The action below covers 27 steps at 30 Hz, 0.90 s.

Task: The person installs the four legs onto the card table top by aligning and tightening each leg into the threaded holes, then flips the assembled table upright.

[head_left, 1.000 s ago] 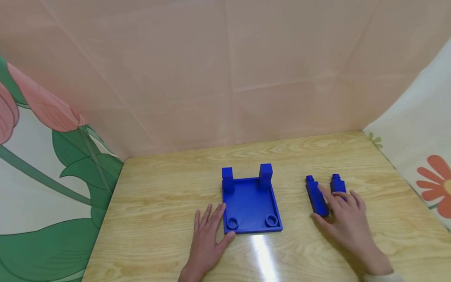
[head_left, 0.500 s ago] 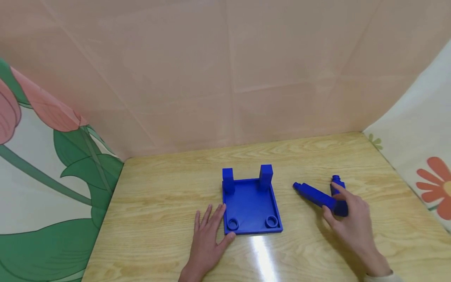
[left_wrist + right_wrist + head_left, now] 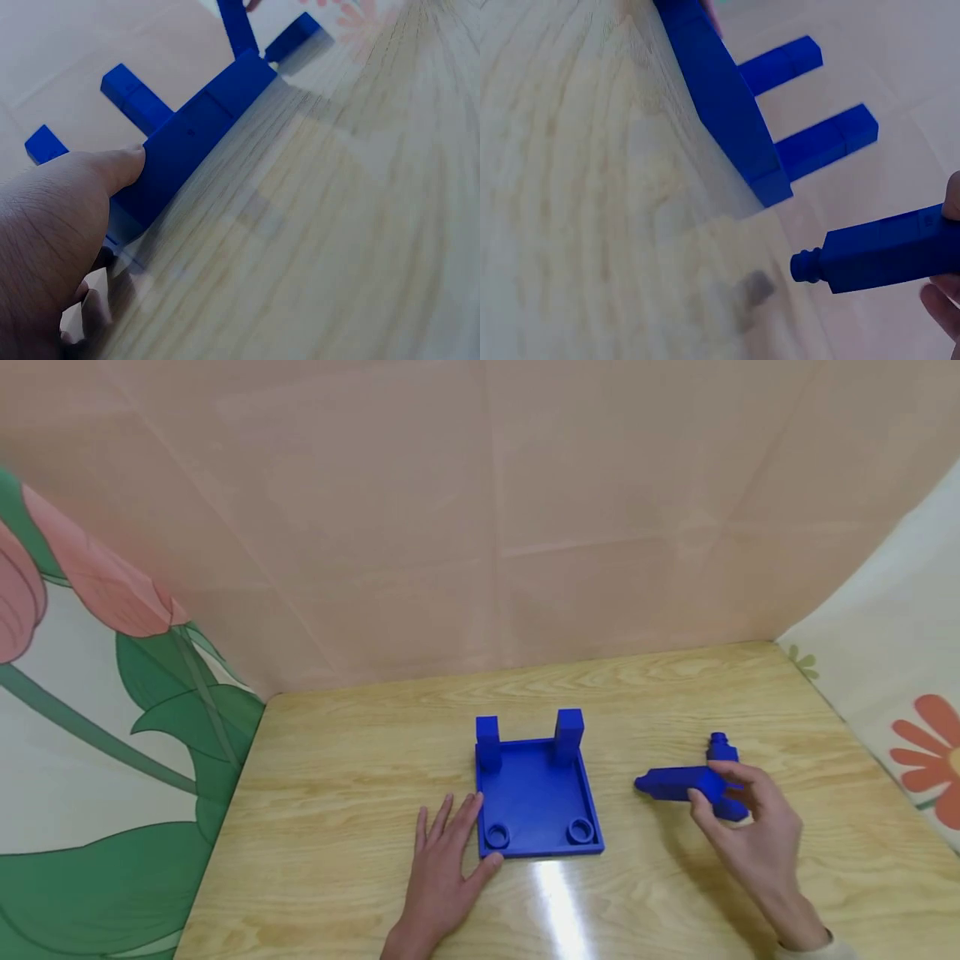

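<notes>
A square blue tray-like base (image 3: 534, 797) lies mid-table, with two upright square posts (image 3: 568, 735) at its far corners and two round sockets (image 3: 580, 831) at its near ones. My left hand (image 3: 441, 877) lies flat with spread fingers at the base's left side, thumb at its near corner. Between thumb and fingers, my right hand (image 3: 757, 835) pinches a loose blue square post (image 3: 675, 783) by one end. Its narrow ridged tip (image 3: 806, 266) points left toward the base, raised over the table. Behind that hand lies a second loose blue post (image 3: 722, 750), partly hidden.
The wood-grain table (image 3: 337, 777) meets a plain pinkish cloth (image 3: 375, 527) at its back edge. Flower-printed cloth hangs at the left (image 3: 165, 677) and right (image 3: 922, 727). A bright light reflection falls on the table in front of the base.
My right hand has picked up the nearer loose post and turned it from lengthwise to nearly sideways, tip leftward. My left hand and the base have stayed put.
</notes>
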{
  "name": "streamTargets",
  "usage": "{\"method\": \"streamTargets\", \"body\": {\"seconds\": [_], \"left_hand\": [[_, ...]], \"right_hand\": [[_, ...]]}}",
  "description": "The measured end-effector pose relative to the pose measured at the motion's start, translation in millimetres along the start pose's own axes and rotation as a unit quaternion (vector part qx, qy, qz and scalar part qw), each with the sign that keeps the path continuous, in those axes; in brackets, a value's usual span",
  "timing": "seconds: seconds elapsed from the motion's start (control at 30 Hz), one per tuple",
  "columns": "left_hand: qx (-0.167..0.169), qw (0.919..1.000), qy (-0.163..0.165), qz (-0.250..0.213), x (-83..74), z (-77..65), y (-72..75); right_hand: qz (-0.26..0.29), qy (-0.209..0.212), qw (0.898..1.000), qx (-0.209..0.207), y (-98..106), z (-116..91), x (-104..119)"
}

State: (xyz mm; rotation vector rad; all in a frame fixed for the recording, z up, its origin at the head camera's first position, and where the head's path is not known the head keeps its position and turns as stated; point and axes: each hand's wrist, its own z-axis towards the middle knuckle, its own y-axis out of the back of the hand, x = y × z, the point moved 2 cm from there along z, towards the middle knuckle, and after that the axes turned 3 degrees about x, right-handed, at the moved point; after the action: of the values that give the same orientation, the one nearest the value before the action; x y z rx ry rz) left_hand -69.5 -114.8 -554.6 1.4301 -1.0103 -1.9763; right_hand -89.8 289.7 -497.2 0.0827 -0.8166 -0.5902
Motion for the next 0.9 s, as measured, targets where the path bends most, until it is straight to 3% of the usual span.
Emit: {"method": "streamTargets", "body": {"seconds": [0.17,0.43,0.9], "left_hand": [[-0.002,1.0,-0.003,0.0,0.2,0.5,0.8],[-0.014,0.9998,-0.011,0.001,1.4,-0.3,-0.5],[-0.029,0.999,-0.033,-0.001,1.9,-0.6,-0.5]], "right_hand": [[-0.007,0.062,0.998,0.025,-13,11,18],[0.06,0.116,0.989,0.072,-50,27,59],[0.144,0.139,0.968,0.153,-122,27,106]]}}
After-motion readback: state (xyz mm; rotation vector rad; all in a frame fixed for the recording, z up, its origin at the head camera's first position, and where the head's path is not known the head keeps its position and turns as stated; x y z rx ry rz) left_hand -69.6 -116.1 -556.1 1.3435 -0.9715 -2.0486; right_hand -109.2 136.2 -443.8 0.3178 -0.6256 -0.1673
